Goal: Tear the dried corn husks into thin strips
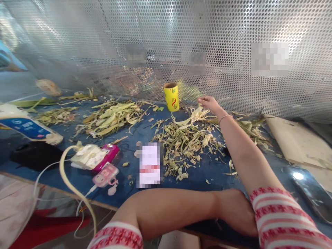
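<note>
My right hand (210, 104) reaches far forward over the table, its fingertips pinched together at the top of a pale dried husk (196, 114). The husk's upper end meets the fingertips, and its loose strips spread downward. Under it lies a heap of small dry plant scraps (184, 141). My left hand (236, 211) rests low at the table's front, crossed beneath my right forearm. Its fingers are hidden behind the forearm and sleeve, so any grip cannot be seen. A yellow wrap roll (171, 97) stands upright left of my right hand.
A perforated metal panel (160, 41) closes off the back. Another husk heap (111, 117) lies left. Nearer are a phone (150, 164) with its screen blurred, a white power strip (89, 157) with cables, and a pink case (105, 174). A dark phone (312, 193) and cardboard (295, 141) lie right.
</note>
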Action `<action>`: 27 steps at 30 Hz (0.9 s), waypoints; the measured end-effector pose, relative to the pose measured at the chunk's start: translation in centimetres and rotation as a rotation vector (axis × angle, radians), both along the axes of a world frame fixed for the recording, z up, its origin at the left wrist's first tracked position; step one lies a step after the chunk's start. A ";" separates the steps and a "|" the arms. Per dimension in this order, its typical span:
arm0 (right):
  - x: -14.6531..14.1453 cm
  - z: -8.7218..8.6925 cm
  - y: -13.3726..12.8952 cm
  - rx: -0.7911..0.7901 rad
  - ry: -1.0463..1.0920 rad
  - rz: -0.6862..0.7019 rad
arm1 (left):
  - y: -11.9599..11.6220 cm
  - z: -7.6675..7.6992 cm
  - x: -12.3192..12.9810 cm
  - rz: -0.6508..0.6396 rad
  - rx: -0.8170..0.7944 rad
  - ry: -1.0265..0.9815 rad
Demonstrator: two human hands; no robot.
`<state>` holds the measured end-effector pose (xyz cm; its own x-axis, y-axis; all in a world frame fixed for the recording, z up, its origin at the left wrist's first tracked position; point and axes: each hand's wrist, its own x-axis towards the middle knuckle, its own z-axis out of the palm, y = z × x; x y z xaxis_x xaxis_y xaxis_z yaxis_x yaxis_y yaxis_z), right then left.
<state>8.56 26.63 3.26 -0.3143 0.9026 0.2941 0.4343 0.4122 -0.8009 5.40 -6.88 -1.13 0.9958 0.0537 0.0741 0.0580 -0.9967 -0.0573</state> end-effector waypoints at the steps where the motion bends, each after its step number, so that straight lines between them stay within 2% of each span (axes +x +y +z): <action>1: 0.3 -0.9 0.7 0.064 -0.123 -0.121 | 0.2 -0.1 0.2 -0.075 -0.081 -0.003; 2: 0.5 -1.7 1.2 0.110 -0.281 -0.214 | 0.4 -0.2 0.3 -0.114 -0.125 -0.005; 4: 0.8 -3.2 1.7 0.134 -0.500 -0.260 | 0.6 -0.3 0.6 -0.141 -0.160 -0.016; 6: 0.7 -4.2 1.5 0.134 -0.594 -0.217 | 0.6 -0.2 0.6 -0.150 -0.148 -0.027; 9: 0.1 -4.6 0.4 0.196 -0.721 -0.123 | 0.4 0.2 0.4 -0.178 -0.099 -0.007; 13: -0.1 -4.0 -0.6 0.323 -0.946 -0.062 | 0.4 0.4 0.3 -0.189 -0.028 0.032; 16: 0.6 -3.5 -0.5 0.308 -0.960 0.041 | 0.5 0.1 0.3 -0.238 0.003 0.008; 19: 1.6 -3.0 -0.3 0.292 -0.945 0.141 | 0.3 -0.2 0.2 -0.245 -0.035 0.038; 22: 2.3 -2.0 -0.5 0.379 -0.948 0.094 | 0.0 -0.6 -0.1 -0.160 -0.071 0.062; 25: 3.3 -0.3 -1.1 0.494 -0.940 0.006 | -0.4 -0.9 -0.4 -0.093 -0.075 -0.005; 27: 4.5 0.8 -1.6 0.467 -0.974 -0.057 | -0.6 -1.1 -0.4 -0.079 -0.052 -0.035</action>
